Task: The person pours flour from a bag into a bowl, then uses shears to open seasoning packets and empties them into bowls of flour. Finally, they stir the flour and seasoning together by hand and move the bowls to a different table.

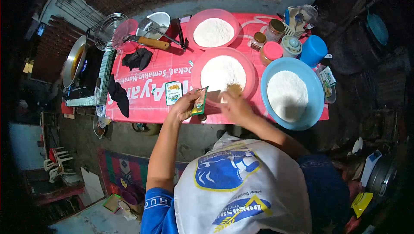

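My left hand (184, 106) grips a small green-edged seasoning sachet (200, 101) near the front of the table. Just right of it, a pink bowl (251, 78) holds white flour (222, 71) with a patch of brown powder (234, 89) on its near side. My right hand (236, 109) is at the near rim of this bowl, beside the brown powder. Motion smears its fingers, so I cannot tell whether they hold anything. Another sachet (174, 93) lies flat on the red tablecloth, left of my left hand.
A second pink bowl of flour (213, 32) stands behind, and a blue bowl of flour (287, 96) at the right. Jars (271, 52) and a blue container (314, 50) line the back right. Black cloths (137, 59) and a wooden-handled utensil (148, 42) lie left; a wok (74, 61) sits beyond.
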